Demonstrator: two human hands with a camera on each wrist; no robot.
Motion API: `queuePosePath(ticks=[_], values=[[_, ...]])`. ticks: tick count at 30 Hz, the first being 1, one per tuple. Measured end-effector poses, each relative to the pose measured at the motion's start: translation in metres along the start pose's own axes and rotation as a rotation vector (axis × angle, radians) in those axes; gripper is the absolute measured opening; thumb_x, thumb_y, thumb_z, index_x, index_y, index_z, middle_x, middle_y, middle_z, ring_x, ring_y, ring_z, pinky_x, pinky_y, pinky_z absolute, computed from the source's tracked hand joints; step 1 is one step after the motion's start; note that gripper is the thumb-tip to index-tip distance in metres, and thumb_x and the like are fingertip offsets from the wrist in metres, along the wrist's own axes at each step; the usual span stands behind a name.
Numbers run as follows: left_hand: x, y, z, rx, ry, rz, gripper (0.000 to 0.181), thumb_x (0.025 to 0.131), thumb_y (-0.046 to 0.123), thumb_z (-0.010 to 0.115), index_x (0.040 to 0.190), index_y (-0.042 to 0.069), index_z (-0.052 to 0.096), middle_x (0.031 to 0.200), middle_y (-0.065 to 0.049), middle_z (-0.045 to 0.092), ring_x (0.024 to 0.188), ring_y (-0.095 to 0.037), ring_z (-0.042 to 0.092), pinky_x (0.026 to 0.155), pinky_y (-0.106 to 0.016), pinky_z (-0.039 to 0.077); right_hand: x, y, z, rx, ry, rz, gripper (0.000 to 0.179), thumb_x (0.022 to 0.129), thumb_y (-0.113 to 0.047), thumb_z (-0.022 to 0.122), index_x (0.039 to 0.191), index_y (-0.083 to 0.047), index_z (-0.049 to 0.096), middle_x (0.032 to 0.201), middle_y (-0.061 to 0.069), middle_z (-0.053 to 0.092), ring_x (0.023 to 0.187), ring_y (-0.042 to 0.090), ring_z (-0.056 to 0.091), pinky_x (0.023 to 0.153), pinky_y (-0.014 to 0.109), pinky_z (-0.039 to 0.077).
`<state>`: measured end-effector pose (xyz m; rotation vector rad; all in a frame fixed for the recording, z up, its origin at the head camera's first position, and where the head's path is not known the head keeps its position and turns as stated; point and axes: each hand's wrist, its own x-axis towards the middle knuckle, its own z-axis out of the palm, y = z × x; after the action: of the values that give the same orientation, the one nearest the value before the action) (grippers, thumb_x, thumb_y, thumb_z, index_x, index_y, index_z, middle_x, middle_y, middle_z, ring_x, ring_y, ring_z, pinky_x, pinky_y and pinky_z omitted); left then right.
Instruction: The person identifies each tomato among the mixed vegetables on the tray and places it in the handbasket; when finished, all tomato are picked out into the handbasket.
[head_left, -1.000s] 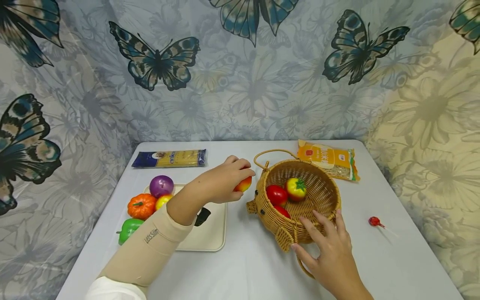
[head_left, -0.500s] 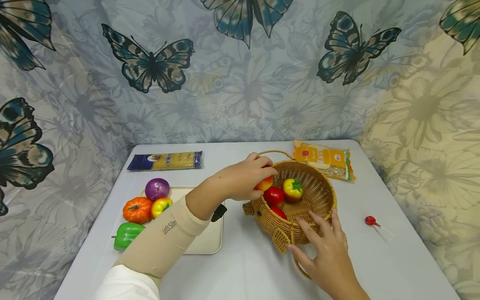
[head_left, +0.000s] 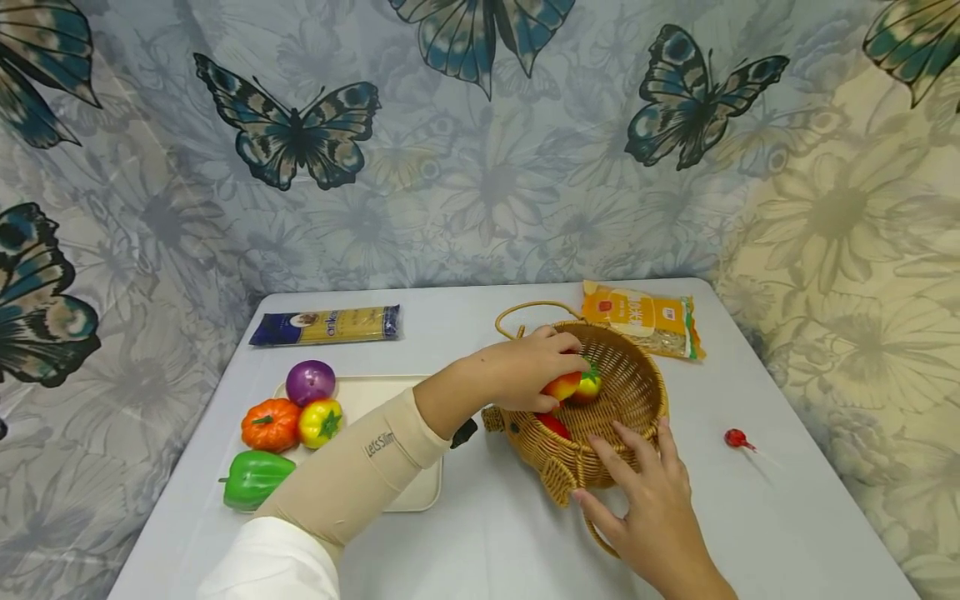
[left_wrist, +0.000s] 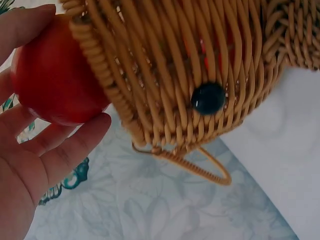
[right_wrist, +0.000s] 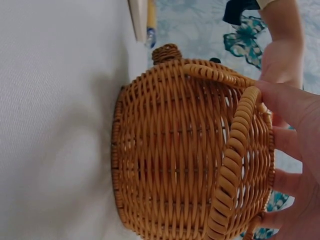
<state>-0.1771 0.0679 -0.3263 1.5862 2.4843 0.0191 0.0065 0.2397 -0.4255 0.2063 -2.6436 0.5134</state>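
In the head view my left hand (head_left: 528, 367) is over the near-left rim of a wicker fish-shaped basket (head_left: 532, 448), holding a red-and-yellow round fruit (head_left: 564, 384). The left wrist view shows thumb and fingers around this fruit (left_wrist: 57, 75), partly past the rim. Inside the basket lie a red fruit (head_left: 553, 426) and a yellow-red tomato-like fruit (head_left: 592, 386) with a green top; my left hand hides part of the contents. My right hand (head_left: 654, 508) grips the basket's near rim, fingers over the edge and thumb outside by the handle (right_wrist: 232, 165).
A cream tray (head_left: 408, 500) lies left, partly under my forearm. By it sit a purple round vegetable (head_left: 311, 382), orange pumpkin (head_left: 271, 424), yellow fruit (head_left: 320, 422) and green pepper (head_left: 257, 481). Behind lie a noodle packet (head_left: 330, 325) and yellow bag (head_left: 645, 319); right, a red lollipop (head_left: 737, 438).
My left hand has carried the red-and-yellow fruit rightward, from beside the basket to over its opening. My right hand stays on the rim. The whole view has shifted slightly.
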Motion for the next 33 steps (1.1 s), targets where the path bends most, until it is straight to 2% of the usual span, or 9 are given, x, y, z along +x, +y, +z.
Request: queuePosePath(ticks=[6,10,14,19,24,29,33], values=[[0.008,0.004,0.01,0.024,-0.007,0.01,0.065,0.098,0.039,0.069,0.156,0.03,0.042,0.165,-0.002,0.031,0.146,-0.025,0.036,0.112,-0.033,0.044,0.0,-0.001,0.002,0.002,-0.006,-0.008,0.067,0.07,-0.038,0.092,0.131,-0.019,0.07,0.14,0.017,0.056,0.14,0.067,0.026,0.089,0.087,0.034],[0.007,0.004,0.012,0.016,0.001,0.001,0.068,0.097,0.039,0.07,0.157,0.032,0.04,0.167,-0.001,0.026,0.149,-0.025,0.032,0.112,-0.033,0.044,0.0,-0.001,0.003,0.003,-0.001,-0.015,0.068,0.07,-0.038,0.092,0.131,-0.019,0.07,0.14,0.018,0.056,0.14,0.067,0.026,0.088,0.087,0.034],[0.004,0.003,0.01,0.005,0.019,-0.002,0.068,0.096,0.04,0.071,0.157,0.031,0.041,0.167,-0.001,0.026,0.149,-0.025,0.031,0.113,-0.034,0.043,0.0,-0.002,0.002,0.001,-0.005,-0.002,0.068,0.07,-0.038,0.092,0.132,-0.019,0.07,0.14,0.018,0.056,0.14,0.066,0.026,0.088,0.087,0.034],[-0.004,0.0,0.008,-0.038,0.026,-0.031,0.069,0.096,0.039,0.072,0.156,0.031,0.041,0.167,0.0,0.026,0.151,-0.024,0.028,0.108,-0.033,0.048,0.0,-0.002,0.001,0.01,-0.016,0.016,0.068,0.071,-0.038,0.092,0.132,-0.019,0.069,0.14,0.018,0.056,0.141,0.066,0.025,0.089,0.087,0.033],[-0.015,-0.004,0.009,-0.052,0.031,-0.06,0.07,0.094,0.04,0.073,0.156,0.032,0.041,0.166,0.0,0.027,0.15,-0.026,0.029,0.105,-0.036,0.051,0.0,-0.002,-0.001,-0.003,-0.009,0.009,0.07,0.07,-0.037,0.092,0.133,-0.018,0.068,0.139,0.018,0.056,0.14,0.066,0.027,0.087,0.087,0.035],[-0.029,-0.01,0.009,-0.067,0.045,-0.089,0.071,0.093,0.04,0.074,0.155,0.029,0.042,0.164,-0.002,0.031,0.147,-0.027,0.031,0.102,-0.044,0.053,0.0,-0.003,0.0,-0.007,-0.03,0.022,0.069,0.071,-0.038,0.091,0.133,-0.017,0.068,0.14,0.018,0.055,0.14,0.065,0.026,0.088,0.085,0.035],[-0.043,-0.018,0.013,-0.095,0.039,-0.135,0.072,0.092,0.041,0.075,0.155,0.028,0.044,0.164,-0.003,0.031,0.148,-0.028,0.03,0.104,-0.053,0.05,0.001,-0.002,0.001,-0.007,-0.033,0.023,0.069,0.071,-0.039,0.091,0.132,-0.016,0.068,0.14,0.019,0.055,0.14,0.065,0.026,0.089,0.085,0.034]])
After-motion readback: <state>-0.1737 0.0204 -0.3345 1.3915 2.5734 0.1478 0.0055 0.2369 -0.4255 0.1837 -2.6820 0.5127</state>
